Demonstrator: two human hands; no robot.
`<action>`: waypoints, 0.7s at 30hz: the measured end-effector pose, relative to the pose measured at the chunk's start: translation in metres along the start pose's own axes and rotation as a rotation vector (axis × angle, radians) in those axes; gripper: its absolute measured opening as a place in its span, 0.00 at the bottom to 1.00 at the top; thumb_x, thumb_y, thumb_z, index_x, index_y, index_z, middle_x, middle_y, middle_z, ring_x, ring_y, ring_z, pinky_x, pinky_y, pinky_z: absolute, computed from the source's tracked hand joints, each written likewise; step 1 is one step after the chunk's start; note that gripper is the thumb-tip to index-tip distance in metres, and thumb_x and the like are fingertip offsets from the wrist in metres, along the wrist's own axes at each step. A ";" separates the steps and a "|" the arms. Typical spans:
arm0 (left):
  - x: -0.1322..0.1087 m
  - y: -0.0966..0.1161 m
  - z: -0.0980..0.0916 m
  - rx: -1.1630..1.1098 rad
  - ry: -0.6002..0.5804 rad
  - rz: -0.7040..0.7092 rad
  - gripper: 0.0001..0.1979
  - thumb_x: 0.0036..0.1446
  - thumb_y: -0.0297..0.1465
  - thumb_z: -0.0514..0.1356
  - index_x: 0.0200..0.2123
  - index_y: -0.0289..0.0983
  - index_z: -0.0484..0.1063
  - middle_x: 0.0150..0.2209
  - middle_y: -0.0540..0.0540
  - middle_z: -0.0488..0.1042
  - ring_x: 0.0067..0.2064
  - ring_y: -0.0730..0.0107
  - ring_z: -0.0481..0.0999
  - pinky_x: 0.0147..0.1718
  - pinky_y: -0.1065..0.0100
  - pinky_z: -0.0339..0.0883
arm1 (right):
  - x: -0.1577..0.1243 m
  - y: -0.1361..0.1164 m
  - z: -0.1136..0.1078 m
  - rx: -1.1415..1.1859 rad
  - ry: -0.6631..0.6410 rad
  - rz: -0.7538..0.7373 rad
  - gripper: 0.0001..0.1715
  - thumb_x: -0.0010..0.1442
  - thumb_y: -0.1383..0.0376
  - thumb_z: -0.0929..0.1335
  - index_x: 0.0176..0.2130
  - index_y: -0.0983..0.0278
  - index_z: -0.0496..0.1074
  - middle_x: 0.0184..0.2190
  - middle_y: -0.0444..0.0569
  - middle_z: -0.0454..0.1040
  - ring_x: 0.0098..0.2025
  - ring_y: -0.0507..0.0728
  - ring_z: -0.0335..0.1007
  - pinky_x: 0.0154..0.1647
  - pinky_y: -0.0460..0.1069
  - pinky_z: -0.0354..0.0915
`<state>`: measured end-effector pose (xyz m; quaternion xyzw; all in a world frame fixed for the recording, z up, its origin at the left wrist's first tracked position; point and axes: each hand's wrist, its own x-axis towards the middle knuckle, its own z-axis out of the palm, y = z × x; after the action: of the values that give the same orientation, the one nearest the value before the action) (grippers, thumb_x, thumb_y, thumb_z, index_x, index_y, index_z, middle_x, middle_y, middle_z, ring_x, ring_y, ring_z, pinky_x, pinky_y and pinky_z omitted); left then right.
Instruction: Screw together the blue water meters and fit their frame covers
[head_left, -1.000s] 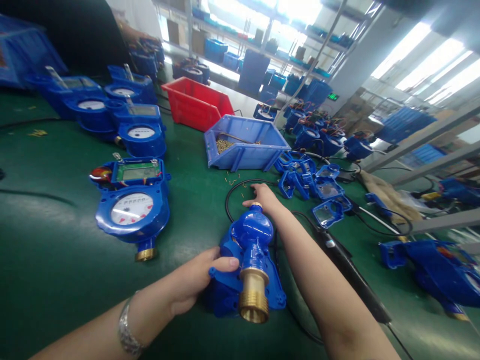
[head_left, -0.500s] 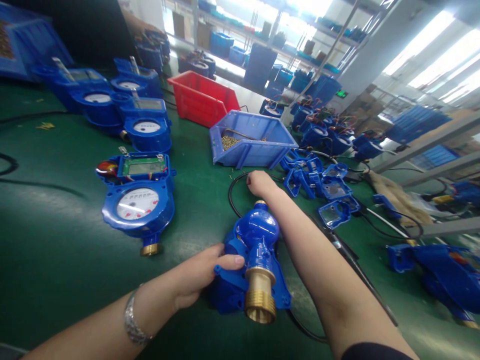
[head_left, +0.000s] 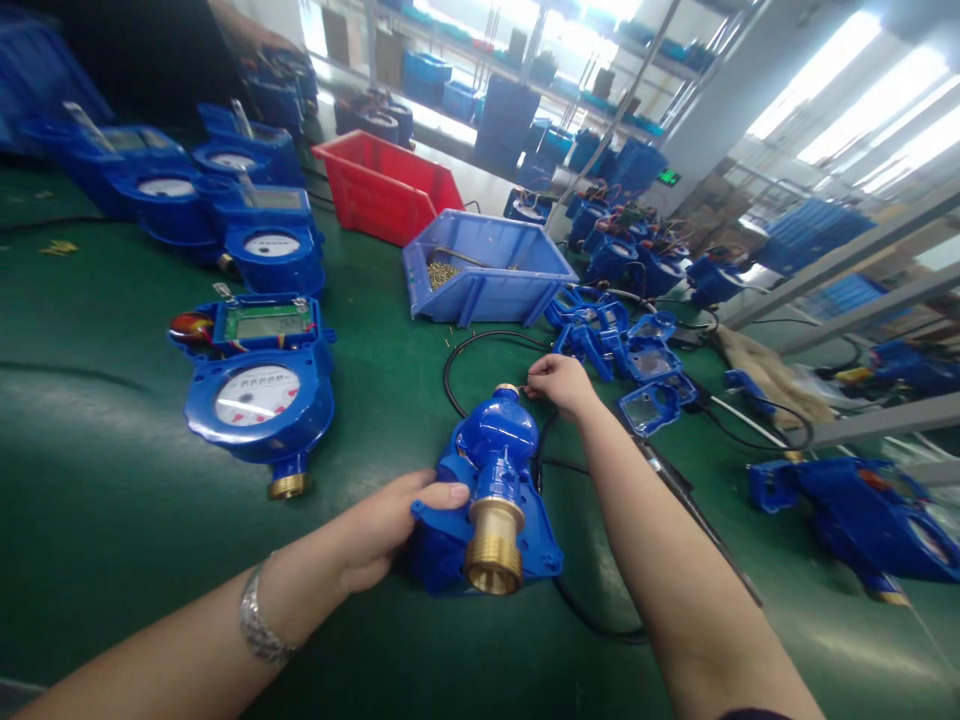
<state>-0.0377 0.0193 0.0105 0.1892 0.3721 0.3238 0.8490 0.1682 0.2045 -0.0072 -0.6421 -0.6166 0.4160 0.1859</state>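
A blue water meter (head_left: 501, 440) lies face down on the green table, its brass threaded pipe end toward me. My left hand (head_left: 405, 520) grips its left side, thumb on top and the other fingers hidden behind the blue casing. At its far end, just right of the small brass tip, my right hand (head_left: 559, 385) is pinched closed on a small brass screw, of which only a tiny end shows. Left of my hands lies another water meter (head_left: 259, 400), face up, with its display board and wires exposed.
A light-blue bin (head_left: 487, 270) with small brass screws stands beyond my hands, a red bin (head_left: 386, 185) behind it. Blue cover frames (head_left: 649, 360) lie to the right near a black power tool (head_left: 690, 505). A black cable (head_left: 450, 375) curves around the meter. More meters (head_left: 274, 250) stand at left.
My right hand has come back from the table near the light-blue bin to the far end of the water meter. My left hand keeps its hold; the whole view has shifted slightly.
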 end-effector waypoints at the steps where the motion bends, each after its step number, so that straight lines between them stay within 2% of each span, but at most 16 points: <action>1: 0.000 0.000 0.000 -0.002 0.007 0.005 0.23 0.43 0.39 0.67 0.41 0.30 0.73 0.37 0.38 0.79 0.39 0.58 0.77 0.46 0.59 0.65 | -0.006 0.006 -0.003 0.121 0.019 0.002 0.11 0.63 0.63 0.65 0.43 0.68 0.68 0.38 0.48 0.71 0.35 0.52 0.71 0.35 0.50 0.70; 4: 0.000 -0.001 0.000 -0.008 0.029 0.025 0.23 0.43 0.39 0.66 0.41 0.30 0.74 0.37 0.39 0.79 0.40 0.58 0.77 0.45 0.61 0.65 | -0.030 0.020 -0.010 0.472 0.056 -0.012 0.08 0.62 0.64 0.66 0.38 0.69 0.68 0.31 0.44 0.71 0.31 0.50 0.70 0.32 0.48 0.70; 6: 0.000 -0.002 0.000 -0.012 0.050 0.028 0.23 0.43 0.39 0.67 0.41 0.31 0.74 0.36 0.41 0.79 0.40 0.59 0.76 0.44 0.62 0.65 | -0.050 0.025 -0.012 0.671 0.060 -0.022 0.06 0.58 0.66 0.68 0.33 0.67 0.67 0.26 0.41 0.69 0.28 0.49 0.70 0.30 0.46 0.70; 8: 0.000 -0.002 -0.001 -0.021 0.063 0.022 0.21 0.43 0.39 0.68 0.40 0.32 0.74 0.35 0.42 0.79 0.38 0.62 0.77 0.43 0.64 0.66 | -0.071 0.028 -0.011 0.830 0.034 -0.019 0.10 0.51 0.66 0.72 0.30 0.64 0.66 0.23 0.40 0.69 0.27 0.49 0.70 0.30 0.45 0.71; 11: 0.001 -0.003 -0.002 -0.032 0.068 0.026 0.18 0.43 0.37 0.68 0.37 0.34 0.75 0.34 0.45 0.80 0.36 0.66 0.77 0.41 0.67 0.67 | -0.104 0.029 -0.001 0.981 -0.041 0.012 0.16 0.43 0.64 0.75 0.30 0.63 0.67 0.25 0.41 0.72 0.28 0.49 0.72 0.32 0.43 0.72; 14: 0.001 -0.002 -0.002 -0.036 0.054 0.022 0.16 0.44 0.37 0.68 0.36 0.34 0.75 0.33 0.46 0.80 0.35 0.67 0.77 0.39 0.68 0.67 | -0.129 0.028 0.012 1.039 -0.111 0.054 0.19 0.40 0.62 0.77 0.31 0.63 0.68 0.26 0.42 0.74 0.28 0.48 0.73 0.31 0.42 0.72; 16: 0.001 -0.001 -0.001 -0.037 0.044 0.020 0.16 0.44 0.38 0.68 0.35 0.34 0.76 0.33 0.46 0.80 0.35 0.67 0.77 0.39 0.69 0.67 | -0.138 0.026 0.018 1.034 -0.144 0.077 0.19 0.40 0.62 0.77 0.30 0.64 0.70 0.25 0.42 0.74 0.24 0.47 0.71 0.27 0.40 0.71; 21: 0.000 0.002 0.000 -0.021 0.048 0.026 0.17 0.43 0.38 0.68 0.36 0.35 0.76 0.35 0.46 0.80 0.38 0.63 0.77 0.42 0.66 0.67 | -0.143 0.018 0.014 0.903 -0.162 0.075 0.18 0.40 0.64 0.77 0.32 0.68 0.73 0.21 0.43 0.75 0.18 0.46 0.68 0.20 0.40 0.66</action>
<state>-0.0383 0.0204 0.0118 0.1772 0.3866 0.3431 0.8375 0.1844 0.0620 0.0152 -0.4841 -0.3627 0.6982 0.3829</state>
